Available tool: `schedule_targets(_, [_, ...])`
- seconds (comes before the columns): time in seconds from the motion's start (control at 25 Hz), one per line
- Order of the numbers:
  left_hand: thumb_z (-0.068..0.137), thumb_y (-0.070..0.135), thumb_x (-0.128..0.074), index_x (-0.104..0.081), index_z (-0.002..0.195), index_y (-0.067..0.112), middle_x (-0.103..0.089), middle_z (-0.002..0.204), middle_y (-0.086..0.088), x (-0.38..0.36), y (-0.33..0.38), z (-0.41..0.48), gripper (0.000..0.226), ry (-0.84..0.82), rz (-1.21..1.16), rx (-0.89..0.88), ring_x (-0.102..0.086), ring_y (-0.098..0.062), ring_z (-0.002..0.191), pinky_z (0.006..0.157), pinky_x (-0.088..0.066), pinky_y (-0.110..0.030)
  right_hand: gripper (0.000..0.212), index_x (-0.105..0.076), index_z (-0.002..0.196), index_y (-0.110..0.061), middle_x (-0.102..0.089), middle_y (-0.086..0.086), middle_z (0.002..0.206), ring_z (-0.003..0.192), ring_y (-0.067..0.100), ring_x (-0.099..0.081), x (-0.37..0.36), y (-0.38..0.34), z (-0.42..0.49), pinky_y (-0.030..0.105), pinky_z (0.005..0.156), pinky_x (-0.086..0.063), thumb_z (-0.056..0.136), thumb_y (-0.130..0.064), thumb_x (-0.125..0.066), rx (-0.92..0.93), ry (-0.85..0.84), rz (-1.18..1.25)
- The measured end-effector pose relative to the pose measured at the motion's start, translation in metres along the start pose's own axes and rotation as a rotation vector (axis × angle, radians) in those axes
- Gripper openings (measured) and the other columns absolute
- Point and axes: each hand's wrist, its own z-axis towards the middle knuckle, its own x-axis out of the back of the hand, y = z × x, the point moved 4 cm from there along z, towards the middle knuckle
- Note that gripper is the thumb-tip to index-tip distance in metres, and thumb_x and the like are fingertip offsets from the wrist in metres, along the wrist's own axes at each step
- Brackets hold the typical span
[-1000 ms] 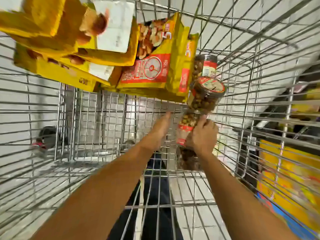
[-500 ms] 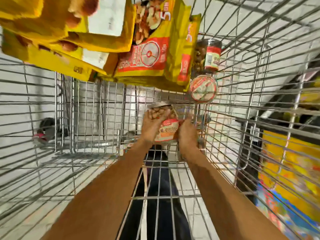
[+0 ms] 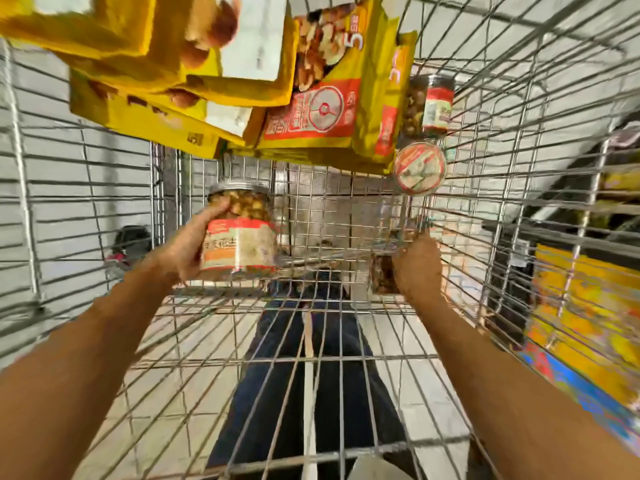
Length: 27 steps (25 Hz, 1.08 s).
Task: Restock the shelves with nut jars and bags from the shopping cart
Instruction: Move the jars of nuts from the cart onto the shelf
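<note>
The single head-worn view looks steeply down, close in, through the wire shopping cart (image 3: 311, 358) onto the floor.

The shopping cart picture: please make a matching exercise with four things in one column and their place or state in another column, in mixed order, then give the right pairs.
Things:
1. jar with orange label
2. right hand
3. yellow nut bags
4. jar showing its round lid

Places or states:
A. piled at the far end of the cart
B. held in the left hand
C. lying on its side beside the bags
D. closed on a second jar, mostly hidden

Pairs: 1-B, 2-D, 3-A, 4-C
</note>
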Motion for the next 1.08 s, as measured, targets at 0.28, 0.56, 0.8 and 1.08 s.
schedule_targets(0.28, [0.066, 0.055, -0.057, -0.06, 0.101, 0.017, -0.074, 0.083, -0.006, -0.007, 0.002, -0.001, 0.052, -0.093, -0.003, -0.016, -0.072, -0.021, 0.073, 0.058, -0.057, -0.031, 0.079, 0.001, 0.148, -0.006, -0.01, 0.01, 0.157, 0.145, 0.03, -0.009, -0.042, 0.024, -0.002, 0.052, 0.115, -0.001, 0.091, -0.02, -0.052, 0.509, -0.358, -0.953])
schedule_targets(0.56, [0.061, 0.059, -0.06, -0.076, 0.081, 0.018, -0.074, 0.084, -0.006, -0.008, 0.011, -0.012, 0.048, -0.099, -0.043, 0.006, -0.072, -0.021, 0.074, 0.063, -0.058, -0.032, 0.091, -0.025, 0.141, -0.005, -0.04, 0.017, 0.139, 0.129, 0.031, -0.039, -0.043, 0.005, 0.006, 0.042, 0.109, -0.033, 0.076, -0.058, -0.062, 0.557, -0.375, -0.666])
schedule_targets(0.8, [0.04, 0.059, -0.082, -0.079, 0.079, 0.018, -0.075, 0.085, -0.007, -0.045, 0.078, -0.102, 0.057, -0.232, -0.087, -0.179, -0.072, -0.021, 0.076, 0.06, -0.058, -0.034, 0.058, -0.052, 0.115, -0.014, -0.065, 0.004, 0.106, 0.097, 0.02, -0.062, 0.041, -0.08, -0.04, 0.036, 0.09, -0.05, 0.068, -0.034, -0.08, 0.492, -0.471, 0.071])
schedule_targets(1.08, [0.02, 0.056, -0.089, -0.054, 0.127, 0.007, -0.064, 0.116, -0.015, -0.125, 0.138, -0.292, 0.123, -0.471, 0.029, -0.512, -0.063, -0.029, 0.101, 0.086, -0.054, -0.043, 0.053, -0.054, 0.102, -0.022, -0.068, -0.012, 0.089, 0.081, -0.01, -0.064, 0.225, -0.076, -0.183, 0.012, 0.079, -0.052, 0.059, -0.032, -0.083, 0.47, -0.045, 0.85])
